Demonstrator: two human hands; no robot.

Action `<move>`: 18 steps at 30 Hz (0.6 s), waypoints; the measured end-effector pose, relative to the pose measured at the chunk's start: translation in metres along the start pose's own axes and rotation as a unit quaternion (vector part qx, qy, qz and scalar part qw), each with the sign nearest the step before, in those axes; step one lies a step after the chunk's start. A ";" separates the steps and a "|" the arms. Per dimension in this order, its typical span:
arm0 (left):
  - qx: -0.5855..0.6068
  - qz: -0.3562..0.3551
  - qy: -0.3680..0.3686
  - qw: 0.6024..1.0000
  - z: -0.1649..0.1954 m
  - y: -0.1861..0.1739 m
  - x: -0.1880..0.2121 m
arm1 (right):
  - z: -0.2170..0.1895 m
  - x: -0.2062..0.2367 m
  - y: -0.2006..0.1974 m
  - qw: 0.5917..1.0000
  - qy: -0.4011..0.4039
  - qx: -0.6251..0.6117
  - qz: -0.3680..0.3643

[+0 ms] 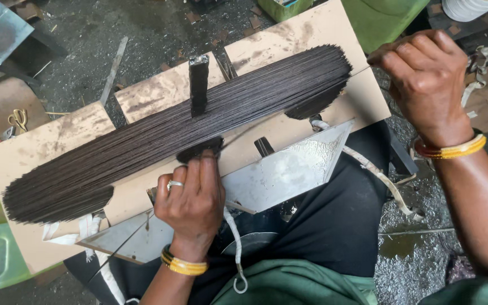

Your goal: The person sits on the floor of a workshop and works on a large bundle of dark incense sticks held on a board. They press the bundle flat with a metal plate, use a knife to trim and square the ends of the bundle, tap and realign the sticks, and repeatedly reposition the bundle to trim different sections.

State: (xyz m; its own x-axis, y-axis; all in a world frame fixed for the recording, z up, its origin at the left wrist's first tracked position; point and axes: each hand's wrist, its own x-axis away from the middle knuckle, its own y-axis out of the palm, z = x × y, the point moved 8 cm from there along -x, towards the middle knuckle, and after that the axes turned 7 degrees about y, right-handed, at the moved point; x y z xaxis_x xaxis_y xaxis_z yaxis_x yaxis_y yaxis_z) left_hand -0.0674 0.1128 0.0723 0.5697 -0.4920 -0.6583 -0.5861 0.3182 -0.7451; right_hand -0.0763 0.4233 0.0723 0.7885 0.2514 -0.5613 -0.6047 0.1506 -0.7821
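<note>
A left hand (190, 197) pinches thin dark sticks (182, 133) fanned across a brown board (40, 147) over the lap; the right hand (425, 79), fingers (408, 59) closed, grips their far end. Even, light pressure should keep the layer flat.

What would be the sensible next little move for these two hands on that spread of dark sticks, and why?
Probably the right hand should draw its pinched stick clear of the fan's end while the left hand presses down. The thin dark sticks lie fanned across the board under an upright dark bar, with the left fingers at their near edge and the right fingertips closed at the far tip.
</note>
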 end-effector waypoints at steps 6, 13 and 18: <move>0.023 -0.009 -0.015 1.000 -0.005 -0.002 -0.009 | 0.017 -0.010 0.006 0.998 -0.016 -0.051 -0.044; -0.014 -0.014 0.046 0.999 0.007 -0.017 0.011 | -0.004 0.014 -0.006 0.994 0.045 -0.035 0.089; -0.025 -0.034 0.001 0.999 -0.003 -0.024 0.010 | -0.023 0.006 -0.014 0.993 0.014 -0.033 0.113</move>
State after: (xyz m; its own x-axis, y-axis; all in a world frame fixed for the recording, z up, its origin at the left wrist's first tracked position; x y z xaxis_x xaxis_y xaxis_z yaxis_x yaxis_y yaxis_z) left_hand -0.0493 0.0973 0.0837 0.6074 -0.5131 -0.6065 -0.5745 0.2436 -0.7814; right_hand -0.0609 0.4007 0.0738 0.6369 0.2449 -0.7310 -0.7585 0.0297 -0.6510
